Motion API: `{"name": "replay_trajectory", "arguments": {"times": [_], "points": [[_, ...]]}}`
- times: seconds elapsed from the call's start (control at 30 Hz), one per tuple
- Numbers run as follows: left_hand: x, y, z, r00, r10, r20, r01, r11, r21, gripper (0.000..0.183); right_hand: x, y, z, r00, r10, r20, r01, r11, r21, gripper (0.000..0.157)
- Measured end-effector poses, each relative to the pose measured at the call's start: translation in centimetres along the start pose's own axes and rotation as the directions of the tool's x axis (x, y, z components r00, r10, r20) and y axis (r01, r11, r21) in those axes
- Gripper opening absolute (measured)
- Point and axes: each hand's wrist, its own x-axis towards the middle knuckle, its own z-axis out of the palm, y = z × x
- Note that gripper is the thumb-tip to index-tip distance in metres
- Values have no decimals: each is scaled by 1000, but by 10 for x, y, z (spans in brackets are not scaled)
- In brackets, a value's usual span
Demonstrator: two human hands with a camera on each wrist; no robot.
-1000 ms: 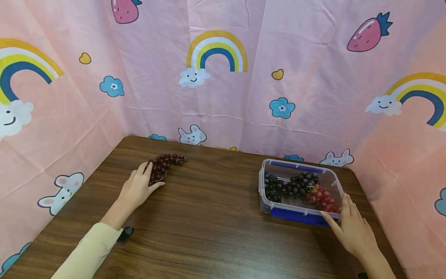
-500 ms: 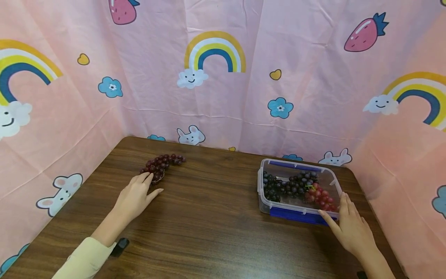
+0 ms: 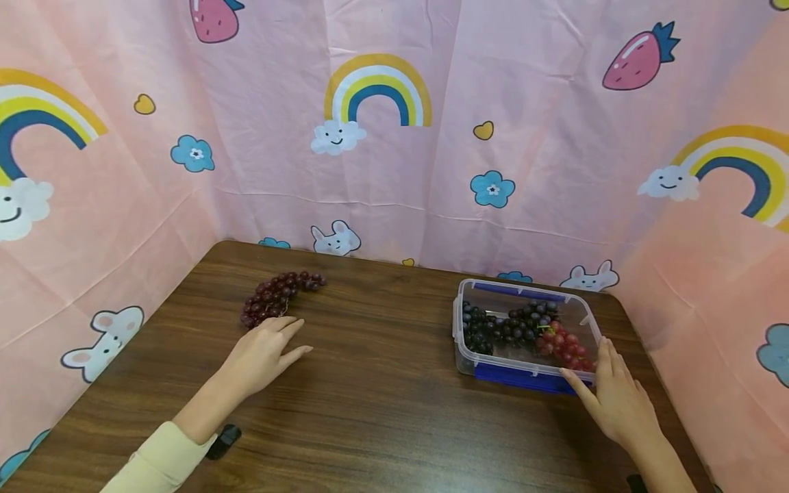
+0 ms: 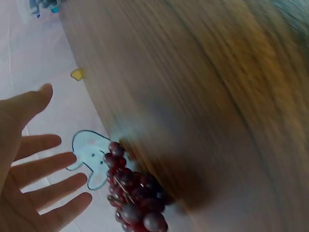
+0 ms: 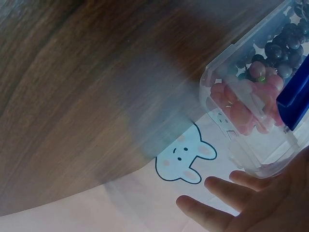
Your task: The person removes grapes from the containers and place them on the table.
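A bunch of dark red grapes (image 3: 271, 294) lies at the back left of the table. My left hand (image 3: 264, 352) is just in front of it, holding nothing; its fingers are spread and straight in the left wrist view, beside the grapes (image 4: 135, 198). At the right stands a clear plastic container (image 3: 466, 359) with blue side clips and no lid on. Black grapes (image 3: 514, 327) and a smaller red bunch (image 3: 566, 348) lie inside it. My right hand (image 3: 619, 404) rests at the container's front right corner, thumb along the front and fingers along the right side.
The brown wooden table (image 3: 370, 390) runs between the two hands. A pink printed cloth (image 3: 394, 164) hangs behind it and along both sides. A small black object (image 3: 223, 441) shows at the left sleeve.
My left hand has drawn back from the dark red grapes toward the front and slightly right, leaving the bunch on the table. My right hand stays at the container's corner.
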Motion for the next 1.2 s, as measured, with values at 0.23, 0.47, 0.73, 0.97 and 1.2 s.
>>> {"name": "replay_trajectory", "arguments": {"times": [0.23,0.47,0.73,0.97,1.2], "points": [[17,12,3,995,89,44,-86,994,-62,51,0,0,-1,1000,2,2,-2,1000,0,107],[46,33,1,980,166,113,-152,980,-126,50,0,0,-1,1000,-1,-9,1,1000,0,106],[81,63,0,939,308,152,-280,943,-178,51,-1,1,1,1000,-7,-3,7,1000,4,105],[106,86,0,890,413,192,-378,905,-194,50,0,0,1,1000,1,2,-1,1000,-2,106],[128,107,1,861,458,219,-407,881,-240,52,0,0,1,1000,5,-2,-5,1000,-1,106]]}}
